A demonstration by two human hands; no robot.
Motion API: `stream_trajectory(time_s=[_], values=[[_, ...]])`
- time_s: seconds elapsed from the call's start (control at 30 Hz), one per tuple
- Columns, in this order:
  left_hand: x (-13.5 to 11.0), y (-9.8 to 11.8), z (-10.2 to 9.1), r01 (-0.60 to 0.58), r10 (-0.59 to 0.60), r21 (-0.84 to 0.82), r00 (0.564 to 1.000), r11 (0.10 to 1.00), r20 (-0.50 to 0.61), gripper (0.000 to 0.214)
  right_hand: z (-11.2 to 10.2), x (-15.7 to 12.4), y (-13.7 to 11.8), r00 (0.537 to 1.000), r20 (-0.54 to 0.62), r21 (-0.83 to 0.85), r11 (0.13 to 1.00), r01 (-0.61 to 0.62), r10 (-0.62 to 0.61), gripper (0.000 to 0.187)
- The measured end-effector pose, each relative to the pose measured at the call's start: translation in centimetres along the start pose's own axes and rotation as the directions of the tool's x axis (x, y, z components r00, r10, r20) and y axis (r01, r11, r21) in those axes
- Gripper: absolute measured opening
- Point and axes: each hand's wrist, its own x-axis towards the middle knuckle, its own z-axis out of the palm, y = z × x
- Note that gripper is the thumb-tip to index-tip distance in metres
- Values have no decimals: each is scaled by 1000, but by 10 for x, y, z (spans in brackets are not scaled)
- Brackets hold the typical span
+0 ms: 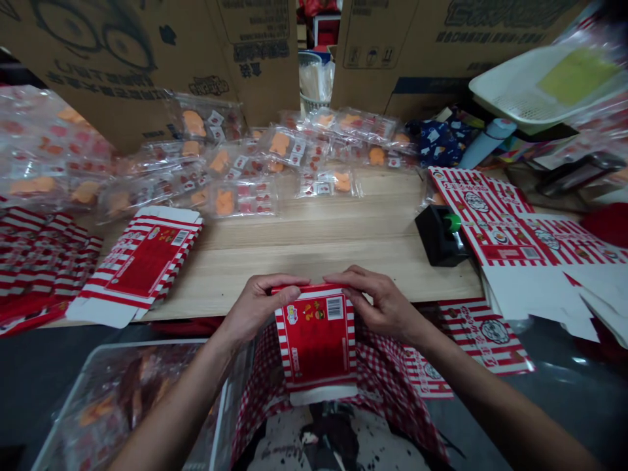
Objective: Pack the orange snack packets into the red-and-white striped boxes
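Note:
Both my hands hold a red-and-white striped cardboard box (316, 343) upright at the near edge of the wooden table (314, 239). My left hand (260, 307) grips its top left corner, and my right hand (377, 304) presses on its top right corner. A barcode and small food pictures show on its red panel. The box's white bottom flap hangs toward my lap, over a red checked cloth (383, 386). Another flat striped box (140, 261) lies on the table to my left, beyond my left hand.
Clear plastic packets of orange items (235, 199) cover the table's far side. Striped box stacks lie at left (44, 261) and right (520, 229). A black tape dispenser (441, 235) stands right. A clear bin (122, 405) sits low left; cardboard cartons (122, 65) stand behind.

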Motion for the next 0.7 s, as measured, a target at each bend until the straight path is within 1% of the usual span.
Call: stream_trajectory(time_s=[0.07, 0.1, 0.17, 0.2, 0.23, 0.3, 0.33, 0.37, 0.4, 0.43, 0.47, 0.53, 0.6, 0.67, 0.7], values=[[-5, 13, 7, -35, 32, -35, 995, 999, -91, 25, -6, 2, -12, 998, -54, -13, 999, 42, -43, 45], [-8, 23, 11, -72, 69, -22, 990, 997, -124, 24, -10, 3, -19, 995, -70, -25, 997, 68, -70, 45], [-16, 46, 16, -169, 176, 59, 972, 984, -156, 25, -22, 8, -35, 987, -98, -60, 991, 123, -128, 44], [-20, 57, 18, -228, 245, 122, 956, 966, -158, 28, -29, 10, -44, 982, -110, -82, 986, 146, -155, 44], [-23, 68, 19, -296, 328, 201, 932, 934, -155, 33, -35, 13, -51, 977, -121, -103, 982, 161, -173, 45], [-29, 80, 20, -431, 506, 380, 854, 819, -121, 43, -46, 19, -62, 979, -123, -113, 982, 149, -163, 48], [-30, 82, 19, -486, 585, 462, 806, 742, -90, 45, -50, 22, -64, 988, -92, -98, 988, 118, -127, 47], [-30, 81, 19, -528, 644, 529, 763, 665, -47, 46, -54, 26, -64, 997, -37, -72, 995, 72, -75, 43], [-30, 77, 18, -555, 679, 577, 734, 599, 1, 45, -57, 30, -62, 999, 37, -40, 999, 17, -15, 35], [-29, 72, 18, -571, 694, 608, 719, 551, 47, 44, -59, 34, -59, 991, 128, -6, 999, -38, 39, 28], [-28, 67, 18, -583, 698, 627, 711, 517, 86, 43, -61, 38, -54, 971, 226, 28, 996, -88, 80, 24], [-29, 57, 20, -608, 697, 639, 701, 471, 154, 47, -64, 46, -45, 915, 384, 121, 976, -184, 125, 25], [-31, 52, 21, -650, 702, 631, 676, 423, 225, 55, -64, 51, -40, 873, 471, 241, 934, -264, 125, 26], [-33, 50, 22, -695, 693, 610, 651, 381, 308, 63, -62, 54, -40, 859, 501, 337, 892, -302, 102, 25], [-33, 49, 22, -711, 684, 599, 644, 369, 343, 66, -60, 55, -42, 859, 505, 352, 887, -297, 87, 24]])
